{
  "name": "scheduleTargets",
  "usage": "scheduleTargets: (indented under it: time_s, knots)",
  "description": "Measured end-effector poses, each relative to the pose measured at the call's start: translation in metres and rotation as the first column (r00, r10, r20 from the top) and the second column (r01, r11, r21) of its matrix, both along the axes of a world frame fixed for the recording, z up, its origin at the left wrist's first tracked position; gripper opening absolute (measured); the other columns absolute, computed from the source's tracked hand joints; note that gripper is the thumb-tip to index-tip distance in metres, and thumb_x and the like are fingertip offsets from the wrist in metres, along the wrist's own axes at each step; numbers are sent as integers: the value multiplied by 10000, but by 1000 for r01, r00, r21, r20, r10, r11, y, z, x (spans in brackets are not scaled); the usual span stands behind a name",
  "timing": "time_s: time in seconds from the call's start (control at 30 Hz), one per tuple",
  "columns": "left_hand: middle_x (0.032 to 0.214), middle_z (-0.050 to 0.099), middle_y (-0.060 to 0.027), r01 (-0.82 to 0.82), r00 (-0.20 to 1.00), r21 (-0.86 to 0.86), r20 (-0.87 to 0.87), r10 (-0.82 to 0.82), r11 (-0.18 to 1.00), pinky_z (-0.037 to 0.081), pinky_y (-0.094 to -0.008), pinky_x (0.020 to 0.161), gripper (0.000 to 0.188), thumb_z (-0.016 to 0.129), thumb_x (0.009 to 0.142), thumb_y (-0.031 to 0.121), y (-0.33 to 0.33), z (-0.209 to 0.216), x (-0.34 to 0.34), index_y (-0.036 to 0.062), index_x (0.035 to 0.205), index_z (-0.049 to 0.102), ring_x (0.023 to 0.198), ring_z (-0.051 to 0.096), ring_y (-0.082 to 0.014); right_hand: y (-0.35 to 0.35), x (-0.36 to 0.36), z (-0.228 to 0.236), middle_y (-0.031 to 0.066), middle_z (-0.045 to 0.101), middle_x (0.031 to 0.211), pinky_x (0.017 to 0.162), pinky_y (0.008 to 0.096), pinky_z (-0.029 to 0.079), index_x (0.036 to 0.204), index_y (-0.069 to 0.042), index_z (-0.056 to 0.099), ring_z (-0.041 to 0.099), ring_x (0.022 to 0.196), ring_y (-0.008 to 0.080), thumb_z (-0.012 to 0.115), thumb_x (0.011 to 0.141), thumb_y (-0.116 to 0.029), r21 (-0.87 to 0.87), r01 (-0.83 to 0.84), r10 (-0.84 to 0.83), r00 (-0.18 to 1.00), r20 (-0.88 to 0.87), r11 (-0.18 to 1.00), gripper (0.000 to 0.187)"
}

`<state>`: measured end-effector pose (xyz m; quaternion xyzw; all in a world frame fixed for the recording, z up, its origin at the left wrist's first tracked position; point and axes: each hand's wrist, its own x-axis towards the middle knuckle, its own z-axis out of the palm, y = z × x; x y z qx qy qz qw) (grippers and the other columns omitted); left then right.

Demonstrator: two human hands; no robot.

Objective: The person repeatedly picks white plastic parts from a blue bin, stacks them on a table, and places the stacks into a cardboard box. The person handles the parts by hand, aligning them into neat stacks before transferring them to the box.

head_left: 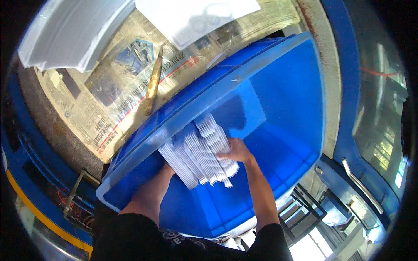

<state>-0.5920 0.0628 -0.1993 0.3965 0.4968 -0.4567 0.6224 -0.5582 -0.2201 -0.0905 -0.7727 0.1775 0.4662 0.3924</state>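
Note:
Both hands are down inside a large blue plastic bin [287,78]. Between them is a bundle of thin white slats or strips [202,152], layered in uneven rows with ridged edges; their exact kind I cannot make out. My right hand [237,152] grips the bundle's right side, thumb toward its front. At the left side, my left hand [170,169] supports the bundle, its fingers mostly hidden behind the white pieces. The bundle is held tilted above the bin's floor.
Beyond the bin's far rim lies a newspaper-covered surface [93,89] with a worn, pointed tool [154,80] on it. White sheets are stacked [74,35] at far left, and a white sheet [191,19] lies farther back. A metal handle [361,185] is at right.

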Motion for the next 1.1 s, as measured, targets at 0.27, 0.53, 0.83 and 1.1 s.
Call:
scheduleTargets:
  time_s: [0.27,0.53,0.83,1.1]
  knots:
    - [1120,634,-127,711,588,123,436,-681,693,492,-487,857,601,574,758,585,-36,44,59,139,1160,597,1025,605,-317,79,-36,116,140,690,816,734,416,528,1356,-194,466,674,762,335,800,563,-434,-619,74,141,946,291,782,894]
    - [1108,638,-130,889,147,223,689,-710,400,495,-480,853,592,590,749,570,-87,40,58,134,1149,602,1015,609,-318,49,-9,17,172,518,1309,908,449,479,1415,-260,341,579,1082,372,760,711,-349,-735,130,-30,989,147,666,824]
    - [1094,643,-135,753,-83,610,462,-883,248,497,-473,848,583,608,738,554,19,-19,132,128,1137,607,1003,614,-319,28,4,19,154,431,1401,978,691,264,1459,-278,255,437,1269,374,708,671,-595,-740,-84,122,993,-3,667,963]
    - [1082,647,-139,571,-10,821,29,-1000,18,500,-466,844,575,624,728,539,189,-51,176,124,1126,612,993,619,-320,-84,33,-6,125,520,1324,986,558,313,1398,-166,405,459,1237,304,820,527,-596,-911,67,133,982,132,408,1056]
